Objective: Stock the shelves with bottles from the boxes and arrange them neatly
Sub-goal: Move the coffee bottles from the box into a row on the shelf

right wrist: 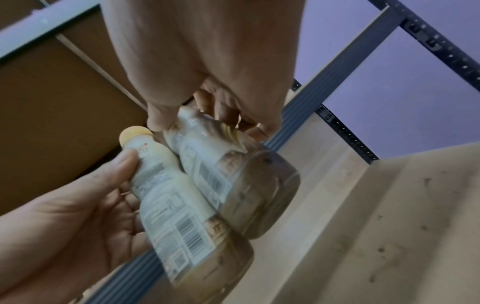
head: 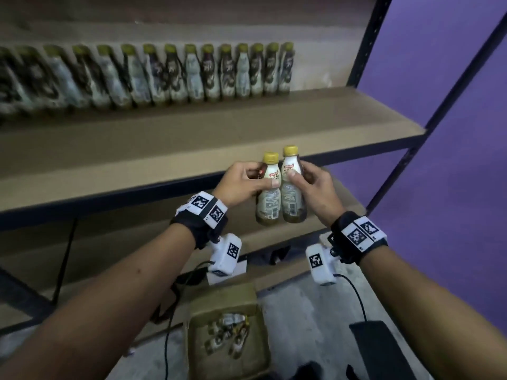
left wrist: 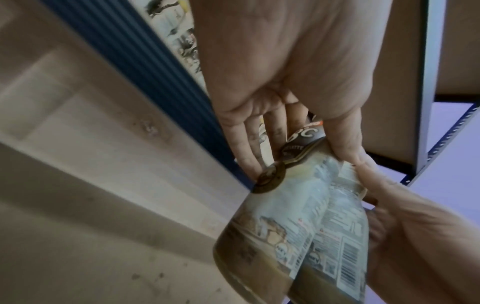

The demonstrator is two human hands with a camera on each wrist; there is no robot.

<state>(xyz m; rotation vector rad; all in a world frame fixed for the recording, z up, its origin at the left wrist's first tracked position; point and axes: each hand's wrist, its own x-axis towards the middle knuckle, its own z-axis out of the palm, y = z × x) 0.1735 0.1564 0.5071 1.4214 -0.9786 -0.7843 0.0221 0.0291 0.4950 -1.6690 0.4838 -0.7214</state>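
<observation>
Here we face the shelf unit (head: 208,127), its dark metal frame carrying brown boards against a purple wall (head: 450,78). Along the back of the unit's middle board stands a row of bottles (head: 175,72) with yellow caps, upright and touching shoulder to shoulder, blurred toward its left end. On the floor below the unit sits an open cardboard box (head: 227,322) with a few more bottles lying loose inside.

In front of the middle board's front edge we hold two bottles upright, side by side and touching. Our left hand (head: 241,182) grips the left bottle (head: 269,198), thumb across its label and fingers curled behind. Our right hand (head: 312,187) grips the right bottle (head: 292,193) the same way, its cap a little higher than the other. Neither bottle touches the board. Both carry yellow caps, pale upper bodies and brown bases, with barcodes facing us. A black wristband with white marker blocks sits on each wrist.
</observation>
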